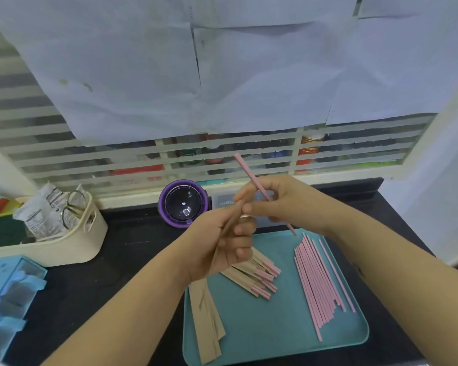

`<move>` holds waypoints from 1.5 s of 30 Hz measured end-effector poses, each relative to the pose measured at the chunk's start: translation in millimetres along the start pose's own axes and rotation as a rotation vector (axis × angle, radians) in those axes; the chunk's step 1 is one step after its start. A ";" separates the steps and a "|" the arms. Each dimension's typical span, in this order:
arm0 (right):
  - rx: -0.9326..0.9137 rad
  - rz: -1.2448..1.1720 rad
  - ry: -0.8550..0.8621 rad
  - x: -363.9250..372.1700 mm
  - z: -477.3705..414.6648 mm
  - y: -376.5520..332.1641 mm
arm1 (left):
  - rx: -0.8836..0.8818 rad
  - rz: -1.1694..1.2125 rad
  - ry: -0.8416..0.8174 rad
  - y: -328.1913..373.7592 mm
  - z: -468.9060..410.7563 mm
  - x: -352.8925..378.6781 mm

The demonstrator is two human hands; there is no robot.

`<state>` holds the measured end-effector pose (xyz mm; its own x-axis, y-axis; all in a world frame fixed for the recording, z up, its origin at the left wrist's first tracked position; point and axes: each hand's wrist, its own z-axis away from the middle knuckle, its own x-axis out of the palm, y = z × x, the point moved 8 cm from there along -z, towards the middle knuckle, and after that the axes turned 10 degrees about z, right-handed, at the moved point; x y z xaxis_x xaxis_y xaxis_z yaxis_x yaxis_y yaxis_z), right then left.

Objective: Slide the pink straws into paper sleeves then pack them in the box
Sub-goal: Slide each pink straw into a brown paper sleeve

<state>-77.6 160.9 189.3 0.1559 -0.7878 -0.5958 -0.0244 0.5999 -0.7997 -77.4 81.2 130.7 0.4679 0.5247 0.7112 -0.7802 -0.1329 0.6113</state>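
My left hand (222, 244) grips a brown paper sleeve (232, 220) that points up and to the right. My right hand (283, 202) pinches a pink straw (246, 167), held slanted above the tray, and its fingers meet the top of the sleeve. A teal tray (262, 339) lies below both hands. Several bare pink straws (317, 278) lie on its right side. Several sleeved straws (259, 278) with pink ends showing lie in its middle. Empty brown sleeves (206, 320) are stacked at its left edge.
A blue box (8, 291) stands at the left on the dark counter. A cream basket (64, 247) with packets and scissors sits behind it. A purple round device (183, 204) stands at the back, below a slatted window covered with paper.
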 end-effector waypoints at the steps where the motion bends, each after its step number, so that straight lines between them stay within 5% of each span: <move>1: 0.006 0.019 -0.011 -1.5 -0.2 0.1 | 0.003 -0.066 0.038 -0.6 -1.0 -4.0; 8: 0.063 0.233 0.091 -14.4 -2.9 16.0 | 0.113 -0.873 0.340 29.1 3.1 -37.1; 13: 0.147 0.225 0.172 -17.1 1.0 31.9 | 0.365 -1.311 0.518 54.2 12.0 -17.8; 19: 0.181 0.062 0.253 -9.0 2.8 38.7 | 0.535 -1.131 0.404 45.1 6.6 0.6; 26: 0.243 -0.644 0.580 -44.1 20.9 56.4 | 0.485 -0.882 0.342 39.3 9.2 1.1; 39: 0.101 -0.211 0.502 -53.7 33.0 25.8 | 0.417 -0.813 0.352 32.8 9.0 -6.4; 45: 0.130 -0.211 0.489 -52.2 36.4 37.3 | 0.378 -0.816 0.377 32.2 9.2 -13.1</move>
<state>-50.7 229.5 193.2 -0.3335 -0.8472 -0.4136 0.0845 0.4101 -0.9081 -104.9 62.3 144.2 0.5904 0.8011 -0.0981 -0.0599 0.1647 0.9845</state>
